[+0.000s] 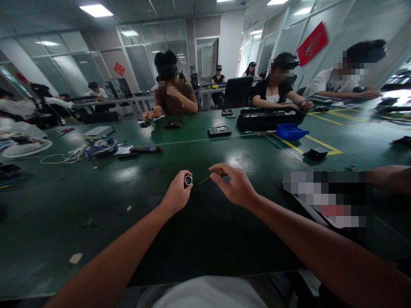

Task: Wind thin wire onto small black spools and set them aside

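The left hand [177, 193] is curled shut around one small dark cylinder [188, 180], its round silvery end face turned up and toward the camera, held just above the dark green tabletop [199, 222]. The right hand [236, 185] sits just beside it, thumb and fingers [221, 170] pinched closed on one thin tool [205, 180], a slim shaft with a reddish bit at the grip. The shaft's long axis runs nearly level, sloping slightly down toward the left, with its tip pointing at the cylinder's end face and stopping a little short of it; tip and cylinder look apart, though the gap is small and hard to judge. The cylinder thus lies to the left of the right hand's fingers, in line with the shaft. Both hands are near the middle of the tabletop, close to the person's body. Farther back lie one blue tray [290, 131], one long black machine [268, 118], and one flat black drive-like unit [219, 131]. Three other people sit along the far edge, their hands on their own work, well apart from these two hands.
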### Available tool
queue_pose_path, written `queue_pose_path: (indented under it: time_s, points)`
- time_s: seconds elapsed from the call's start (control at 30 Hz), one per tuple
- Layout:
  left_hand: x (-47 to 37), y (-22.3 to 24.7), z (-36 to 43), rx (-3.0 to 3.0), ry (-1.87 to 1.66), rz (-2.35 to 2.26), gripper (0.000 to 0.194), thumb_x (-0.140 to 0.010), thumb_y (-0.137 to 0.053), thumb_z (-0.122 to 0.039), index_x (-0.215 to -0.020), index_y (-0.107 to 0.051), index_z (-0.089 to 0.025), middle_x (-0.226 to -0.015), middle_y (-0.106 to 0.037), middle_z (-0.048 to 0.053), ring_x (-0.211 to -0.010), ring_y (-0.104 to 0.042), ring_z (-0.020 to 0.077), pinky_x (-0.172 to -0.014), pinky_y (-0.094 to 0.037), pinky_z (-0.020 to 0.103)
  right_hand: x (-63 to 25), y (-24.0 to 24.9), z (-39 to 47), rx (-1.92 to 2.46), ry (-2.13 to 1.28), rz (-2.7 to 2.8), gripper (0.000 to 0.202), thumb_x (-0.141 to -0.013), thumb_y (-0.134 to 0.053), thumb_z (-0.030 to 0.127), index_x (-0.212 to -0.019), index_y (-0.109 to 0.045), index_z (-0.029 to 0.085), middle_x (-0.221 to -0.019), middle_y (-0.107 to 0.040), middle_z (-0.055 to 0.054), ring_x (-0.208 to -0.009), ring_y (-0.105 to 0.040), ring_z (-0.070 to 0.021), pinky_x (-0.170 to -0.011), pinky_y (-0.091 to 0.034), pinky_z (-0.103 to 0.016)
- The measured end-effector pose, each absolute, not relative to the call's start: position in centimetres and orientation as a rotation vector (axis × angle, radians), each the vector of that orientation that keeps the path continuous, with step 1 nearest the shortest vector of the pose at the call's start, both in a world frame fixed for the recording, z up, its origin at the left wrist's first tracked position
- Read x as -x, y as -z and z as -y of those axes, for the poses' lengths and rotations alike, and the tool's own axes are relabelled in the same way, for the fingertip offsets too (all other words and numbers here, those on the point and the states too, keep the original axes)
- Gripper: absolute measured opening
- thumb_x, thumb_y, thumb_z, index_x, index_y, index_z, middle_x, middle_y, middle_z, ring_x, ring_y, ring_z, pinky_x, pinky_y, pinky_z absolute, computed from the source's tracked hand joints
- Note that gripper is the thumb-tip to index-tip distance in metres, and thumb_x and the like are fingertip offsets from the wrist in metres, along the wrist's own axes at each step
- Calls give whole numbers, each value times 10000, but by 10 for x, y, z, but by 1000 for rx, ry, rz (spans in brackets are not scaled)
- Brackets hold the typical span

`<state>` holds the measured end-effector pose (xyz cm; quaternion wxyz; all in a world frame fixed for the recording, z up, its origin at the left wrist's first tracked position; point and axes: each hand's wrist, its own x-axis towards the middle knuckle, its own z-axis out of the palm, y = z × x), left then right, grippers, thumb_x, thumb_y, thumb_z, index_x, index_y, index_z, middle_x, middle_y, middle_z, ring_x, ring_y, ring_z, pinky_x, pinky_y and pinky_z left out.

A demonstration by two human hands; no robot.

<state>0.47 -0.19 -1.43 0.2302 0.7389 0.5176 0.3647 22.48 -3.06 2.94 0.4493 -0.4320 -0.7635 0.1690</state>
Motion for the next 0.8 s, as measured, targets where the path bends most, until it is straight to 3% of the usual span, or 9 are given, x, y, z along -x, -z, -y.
queue_pose_path:
  time_s: [0.2,0.3,0.43,0.8]
  points:
    - [4,9,-2,-2132,-1019,-1304,337,-830,-666,-151,-1160,-633,-215,-1199,-645,61,-1156,-584,222,-1078,-413,395,-224,-27,31,990,-502,1861,194,-939,-574,295,-1093,-661,216,-981,-768,-64,-883,-726,-201,-784,-538,-334]
    - [3,9,-2,-2081,-1005,-1322,400,-823,-699,-177,-1212,-613,-209,-1209,-661,59,-1143,-602,222,-1054,-438,386,-222,-25,30,1021,-475,1886,181,-936,-575,279,-1080,-663,214,-977,-767,-61,-870,-723,-196,-755,-536,-320]
    - [3,10,0,-2102,-998,-1311,331,-816,-718,-191,-1140,-654,-205,-1148,-689,44,-1089,-629,220,-1031,-460,382,-220,-22,29,1009,-459,1860,167,-936,-581,279,-1068,-655,208,-960,-765,-55,-852,-719,-186,-738,-532,-309]
    - [6,13,-3,-2103,-1021,-1315,369,-829,-724,-222,-1193,-668,-255,-1207,-686,22,-1157,-615,223,-1073,-439,405,-223,-21,24,1073,-406,1776,132,-928,-589,278,-1011,-664,208,-920,-763,-45,-841,-718,-189,-739,-526,-314]
